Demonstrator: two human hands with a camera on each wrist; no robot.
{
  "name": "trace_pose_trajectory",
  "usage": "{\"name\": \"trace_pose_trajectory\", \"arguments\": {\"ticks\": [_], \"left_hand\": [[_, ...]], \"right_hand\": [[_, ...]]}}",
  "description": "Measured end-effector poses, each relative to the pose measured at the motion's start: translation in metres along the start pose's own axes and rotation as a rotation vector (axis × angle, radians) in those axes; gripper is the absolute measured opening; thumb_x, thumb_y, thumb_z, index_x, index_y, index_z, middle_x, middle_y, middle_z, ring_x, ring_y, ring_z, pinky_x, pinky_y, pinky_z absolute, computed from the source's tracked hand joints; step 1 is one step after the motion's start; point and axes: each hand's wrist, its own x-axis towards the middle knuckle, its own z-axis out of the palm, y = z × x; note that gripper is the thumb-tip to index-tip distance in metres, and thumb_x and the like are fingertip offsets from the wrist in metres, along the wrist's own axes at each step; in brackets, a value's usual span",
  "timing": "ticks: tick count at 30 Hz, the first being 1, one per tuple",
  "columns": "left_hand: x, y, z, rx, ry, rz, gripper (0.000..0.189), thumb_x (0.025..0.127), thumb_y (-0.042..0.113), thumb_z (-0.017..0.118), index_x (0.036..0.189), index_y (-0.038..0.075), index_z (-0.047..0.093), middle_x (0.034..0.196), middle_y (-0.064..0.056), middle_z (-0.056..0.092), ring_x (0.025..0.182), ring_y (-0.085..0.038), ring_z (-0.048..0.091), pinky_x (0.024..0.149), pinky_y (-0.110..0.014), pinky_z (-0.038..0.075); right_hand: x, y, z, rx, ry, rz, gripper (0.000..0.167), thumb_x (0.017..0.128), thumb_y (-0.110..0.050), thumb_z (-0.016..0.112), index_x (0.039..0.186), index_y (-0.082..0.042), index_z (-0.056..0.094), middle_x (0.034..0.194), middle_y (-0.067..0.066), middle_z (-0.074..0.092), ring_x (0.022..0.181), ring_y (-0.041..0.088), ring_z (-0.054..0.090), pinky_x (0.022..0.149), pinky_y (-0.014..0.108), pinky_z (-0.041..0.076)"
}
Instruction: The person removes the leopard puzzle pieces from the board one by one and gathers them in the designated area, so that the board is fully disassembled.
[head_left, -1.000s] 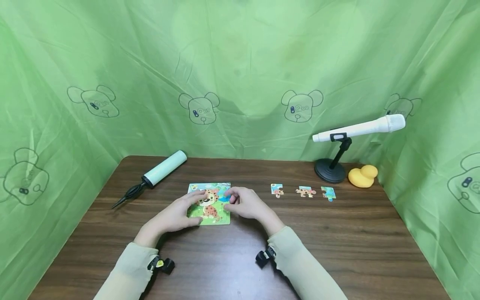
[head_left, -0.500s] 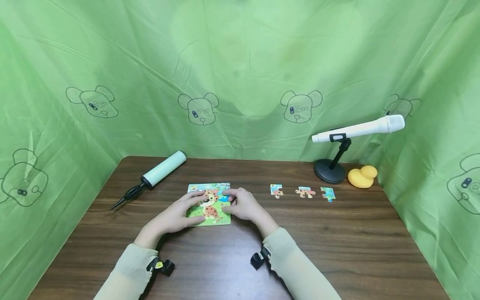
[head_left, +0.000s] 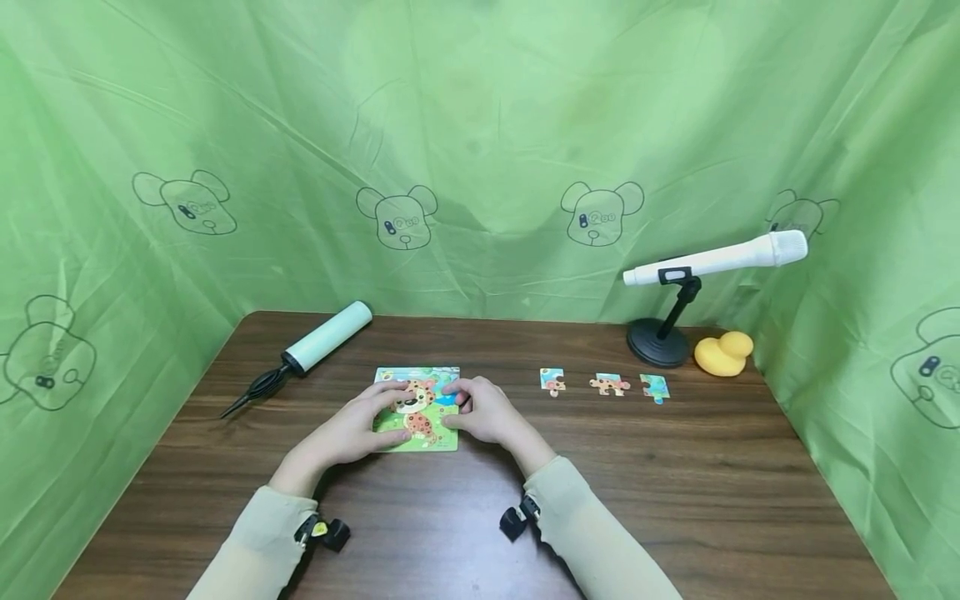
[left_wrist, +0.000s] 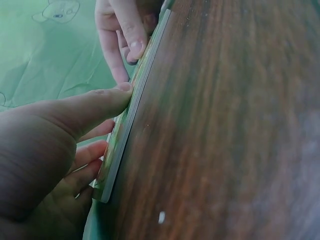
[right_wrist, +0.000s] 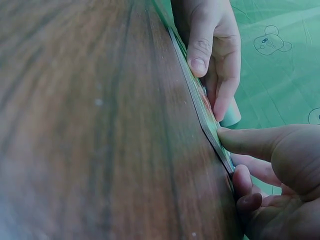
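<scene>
A square jigsaw puzzle [head_left: 422,429] with a spotted cub on green and blue lies flat on the table. Over its left side my left hand [head_left: 345,425] spreads its fingers, with thumb and fingertips resting on the puzzle. At the right edge my right hand [head_left: 486,410] curls its fingers and pinches with index and thumb beside a bright blue area. Whether a separate piece sits between those fingers is hidden. In the right wrist view the right thumb [right_wrist: 250,140] presses on the top face; in the left wrist view the left thumb [left_wrist: 100,105] touches the near edge.
Loose jigsaw pieces lie to the right: a left one [head_left: 552,380], a middle one [head_left: 609,384] and a right one [head_left: 655,387]. Behind them stand a white microphone [head_left: 720,257] on a black stand [head_left: 658,343] and a yellow duck [head_left: 723,354]. A mint hand pump [head_left: 330,337] lies back left.
My right hand has shifted slightly left and its thumb sits a little lower on the puzzle's right side. The left hand has stayed almost still; the loose pieces have not moved.
</scene>
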Motion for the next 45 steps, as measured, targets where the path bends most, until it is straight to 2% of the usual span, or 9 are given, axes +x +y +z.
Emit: {"name": "trace_pose_trajectory", "arguments": {"ticks": [14, 21, 31, 45], "left_hand": [[0.0034, 0.0046, 0.0011, -0.003, -0.024, -0.025, 0.067, 0.099, 0.041, 0.083, 0.157, 0.016, 0.061, 0.168, -0.016, 0.045, 0.155, -0.043, 0.041, 0.122, -0.068, 0.037], [0.0013, 0.0033, 0.0001, -0.009, -0.02, -0.017, 0.066, 0.1, 0.04, 0.083, 0.156, 0.014, 0.061, 0.167, -0.017, 0.045, 0.155, -0.043, 0.041, 0.122, -0.068, 0.038], [0.0012, 0.0022, -0.0008, -0.011, -0.011, -0.013, 0.066, 0.099, 0.039, 0.083, 0.156, 0.013, 0.061, 0.168, -0.016, 0.045, 0.155, -0.043, 0.041, 0.122, -0.068, 0.037], [-0.0007, 0.0001, -0.0018, -0.018, -0.018, -0.018, 0.066, 0.1, 0.04, 0.083, 0.157, 0.015, 0.061, 0.168, -0.015, 0.045, 0.153, -0.041, 0.045, 0.121, -0.066, 0.04]], "right_hand": [[-0.0014, 0.0023, -0.0021, 0.009, 0.027, 0.015, 0.043, 0.091, -0.017, 0.091, 0.13, -0.01, 0.077, 0.1, 0.002, 0.065, 0.08, 0.008, 0.057, 0.079, 0.03, 0.051], [0.0005, 0.0024, -0.0008, 0.071, 0.06, 0.011, 0.044, 0.086, -0.013, 0.095, 0.125, -0.013, 0.076, 0.105, 0.003, 0.068, 0.077, 0.01, 0.061, 0.077, 0.03, 0.053], [-0.0003, -0.0027, -0.0027, 0.107, 0.052, 0.0, 0.043, 0.085, -0.009, 0.094, 0.123, -0.011, 0.074, 0.106, 0.006, 0.072, 0.078, 0.012, 0.063, 0.071, 0.028, 0.055], [0.0023, -0.0002, 0.0002, 0.114, 0.063, 0.013, 0.043, 0.085, -0.009, 0.095, 0.121, -0.014, 0.072, 0.104, 0.004, 0.071, 0.079, 0.01, 0.066, 0.076, 0.031, 0.058]]}}
